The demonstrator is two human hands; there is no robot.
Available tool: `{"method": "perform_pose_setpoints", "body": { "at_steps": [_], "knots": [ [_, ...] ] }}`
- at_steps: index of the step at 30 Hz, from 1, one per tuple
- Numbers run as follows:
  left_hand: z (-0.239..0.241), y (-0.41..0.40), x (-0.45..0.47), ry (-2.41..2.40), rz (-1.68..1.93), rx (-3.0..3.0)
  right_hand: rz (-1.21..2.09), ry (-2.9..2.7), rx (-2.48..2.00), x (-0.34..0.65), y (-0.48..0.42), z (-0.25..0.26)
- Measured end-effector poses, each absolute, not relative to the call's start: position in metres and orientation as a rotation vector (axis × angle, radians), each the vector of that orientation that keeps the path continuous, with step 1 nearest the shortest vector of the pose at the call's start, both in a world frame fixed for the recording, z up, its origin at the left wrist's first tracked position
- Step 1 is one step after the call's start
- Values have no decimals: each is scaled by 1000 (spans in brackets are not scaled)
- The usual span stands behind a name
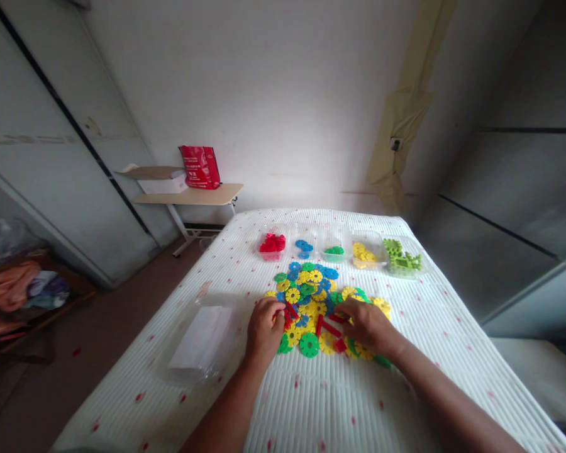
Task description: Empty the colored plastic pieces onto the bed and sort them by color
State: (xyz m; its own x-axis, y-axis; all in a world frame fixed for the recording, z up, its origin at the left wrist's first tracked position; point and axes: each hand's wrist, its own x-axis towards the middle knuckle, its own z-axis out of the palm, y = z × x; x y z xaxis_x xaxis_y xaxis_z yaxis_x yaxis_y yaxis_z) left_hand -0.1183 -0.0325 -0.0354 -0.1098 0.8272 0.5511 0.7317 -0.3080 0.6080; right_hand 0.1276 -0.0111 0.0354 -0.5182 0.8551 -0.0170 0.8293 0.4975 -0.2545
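Observation:
A loose pile of plastic snowflake discs [306, 289] in yellow, green and blue lies on the white quilted cover. Red toy pieces are scattered over its near side, among them a slanting red bar [331, 329] and an upright-lying red bar [319, 325]. At the pile's left edge my left hand [264, 327] is closed, its fingertips on small red pieces [287, 319]. My right hand [365, 322] is closed over the pile's right side, fingers curled down at the end of another red bar [336, 318]. Its fingertips are partly hidden.
Along the back stand clear tubs holding red pieces [272, 244], blue discs [304, 248], green pieces [334, 251], yellow discs [365, 253] and light green blocks [400, 258]. A clear tray with white paper [202, 336] lies left. A side table [193, 195] holds a red bag [201, 167].

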Motion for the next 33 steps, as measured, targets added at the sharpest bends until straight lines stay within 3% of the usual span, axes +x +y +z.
{"method": "perform_pose_setpoints", "body": {
  "at_steps": [7, 20, 26, 33],
  "knots": [
    [-34, -33, -118, 1791, 1401, 2015, 413, -2648, -1511, 113, -16, 34],
    [-31, -32, -116, 1790, 1391, 2014, 84, -2747, -1588, 93, -19, 29],
    [-33, -32, -117, 1793, 1396, 2015, 233, -2677, -1550, 109, -13, 40],
    [-33, -33, -116, 1792, 1388, 2003, 545, -2821, -1192, 122, -36, 56]
  ]
}}
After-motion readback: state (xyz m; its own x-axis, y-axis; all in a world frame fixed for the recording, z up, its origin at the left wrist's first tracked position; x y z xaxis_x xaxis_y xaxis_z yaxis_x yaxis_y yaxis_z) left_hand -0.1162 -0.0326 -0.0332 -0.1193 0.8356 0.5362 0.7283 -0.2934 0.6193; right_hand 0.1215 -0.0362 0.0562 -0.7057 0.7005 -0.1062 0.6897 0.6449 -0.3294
